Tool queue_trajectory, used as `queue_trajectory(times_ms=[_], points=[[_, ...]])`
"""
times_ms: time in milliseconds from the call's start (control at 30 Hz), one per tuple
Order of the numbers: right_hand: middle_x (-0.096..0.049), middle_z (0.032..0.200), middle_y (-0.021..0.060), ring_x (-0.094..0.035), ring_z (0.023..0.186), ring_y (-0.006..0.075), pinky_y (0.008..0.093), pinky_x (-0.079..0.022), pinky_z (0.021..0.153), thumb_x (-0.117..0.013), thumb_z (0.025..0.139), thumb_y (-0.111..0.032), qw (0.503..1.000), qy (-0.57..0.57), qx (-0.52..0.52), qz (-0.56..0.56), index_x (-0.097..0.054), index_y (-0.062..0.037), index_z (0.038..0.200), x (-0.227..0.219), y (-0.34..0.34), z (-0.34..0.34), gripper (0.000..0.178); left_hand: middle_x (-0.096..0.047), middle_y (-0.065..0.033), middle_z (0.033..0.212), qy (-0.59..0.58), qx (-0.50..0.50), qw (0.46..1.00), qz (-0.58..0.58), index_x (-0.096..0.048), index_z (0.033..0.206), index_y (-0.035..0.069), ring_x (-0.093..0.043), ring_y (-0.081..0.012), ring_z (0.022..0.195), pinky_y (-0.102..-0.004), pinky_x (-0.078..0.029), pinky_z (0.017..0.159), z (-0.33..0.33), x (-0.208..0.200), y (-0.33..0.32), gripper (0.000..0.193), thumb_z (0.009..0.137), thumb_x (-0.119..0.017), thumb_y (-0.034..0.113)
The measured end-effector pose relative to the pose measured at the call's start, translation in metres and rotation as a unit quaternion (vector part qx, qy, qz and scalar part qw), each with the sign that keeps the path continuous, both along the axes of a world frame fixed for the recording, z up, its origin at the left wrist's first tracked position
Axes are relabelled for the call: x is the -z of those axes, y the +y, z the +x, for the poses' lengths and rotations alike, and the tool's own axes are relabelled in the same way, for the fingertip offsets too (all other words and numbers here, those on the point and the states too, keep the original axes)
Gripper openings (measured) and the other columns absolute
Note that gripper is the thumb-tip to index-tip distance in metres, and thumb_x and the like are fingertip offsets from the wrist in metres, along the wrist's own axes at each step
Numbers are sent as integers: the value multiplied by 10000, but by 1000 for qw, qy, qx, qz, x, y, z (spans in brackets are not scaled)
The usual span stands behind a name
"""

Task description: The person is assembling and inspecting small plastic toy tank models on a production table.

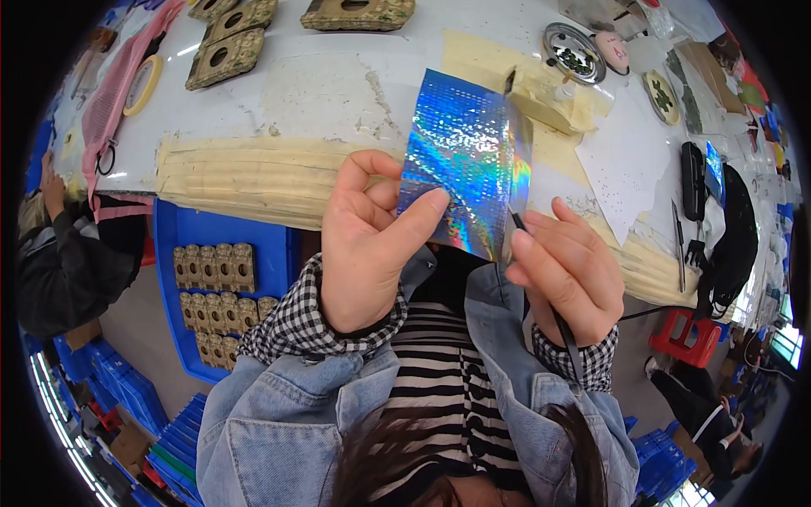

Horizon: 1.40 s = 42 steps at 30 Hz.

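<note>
My left hand (pixel 367 237) pinches a shiny holographic sheet (pixel 460 139) between thumb and fingers. Rows of small marks cover the sheet, and it is held upright above the table's near edge. At its right edge is my right hand (pixel 574 275), closed around thin dark tweezers (pixel 564 334). Their tip points up at the sheet's lower right side; whether it touches or holds anything is too small to tell.
Camouflage-patterned cases (pixel 226 57) lie at the back left, one more (pixel 358 12) beside them. A blue tray (pixel 171 279) holds similar pieces. Small dark parts fill a round dish (pixel 574 52). A red stool (pixel 686 338) stands at right; another person (pixel 76 262) sits at left.
</note>
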State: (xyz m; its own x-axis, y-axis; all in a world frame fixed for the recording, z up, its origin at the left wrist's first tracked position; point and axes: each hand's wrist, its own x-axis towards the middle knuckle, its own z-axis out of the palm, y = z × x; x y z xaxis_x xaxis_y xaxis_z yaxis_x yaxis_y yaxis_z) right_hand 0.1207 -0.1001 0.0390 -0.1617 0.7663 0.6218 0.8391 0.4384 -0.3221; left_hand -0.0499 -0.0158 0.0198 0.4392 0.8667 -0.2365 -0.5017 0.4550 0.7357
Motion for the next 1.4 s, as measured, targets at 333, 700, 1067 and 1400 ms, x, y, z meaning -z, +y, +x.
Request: queue_trajectory(times_ms=[333, 700, 1067, 1400], points=[[-632, 863, 129, -620, 751, 227, 295, -505, 716, -677, 714, 50, 970, 14, 190, -152, -660, 2, 995, -18, -40, 66, 285, -564, -1, 895, 48, 8, 998, 44, -414, 1085, 51, -567, -99, 840, -272, -472, 773, -3, 5, -1, 241, 881, -529, -5], [-633, 774, 129, -614, 683, 204, 264, -465, 621, -638, 753, 34, 959, 86, 188, -193, -652, 26, 930, -23, -38, 88, 178, -573, -8, 892, 35, 12, 999, 38, -412, 1131, 58, -569, -107, 833, -281, -465, 780, -2, 3, 0, 274, 887, -525, 2], [-610, 737, 125, -607, 639, 206, 270, -460, 587, -624, 760, 22, 958, 40, 169, -226, -645, 11, 935, -29, -34, 88, 177, -600, -59, 991, 12, 29, 999, 42, -394, 1145, 46, -582, -138, 929, -302, -453, 849, -7, 9, 2, 286, 889, -520, 16], [-613, 780, 135, -592, 701, 273, 324, -465, 633, -597, 776, 7, 957, -7, 137, -254, -608, 6, 915, -29, -33, 88, 139, -600, -66, 998, 19, 20, 999, 36, -391, 1141, 37, -581, -142, 933, -307, -449, 855, -5, 9, 1, 289, 884, -519, 6]])
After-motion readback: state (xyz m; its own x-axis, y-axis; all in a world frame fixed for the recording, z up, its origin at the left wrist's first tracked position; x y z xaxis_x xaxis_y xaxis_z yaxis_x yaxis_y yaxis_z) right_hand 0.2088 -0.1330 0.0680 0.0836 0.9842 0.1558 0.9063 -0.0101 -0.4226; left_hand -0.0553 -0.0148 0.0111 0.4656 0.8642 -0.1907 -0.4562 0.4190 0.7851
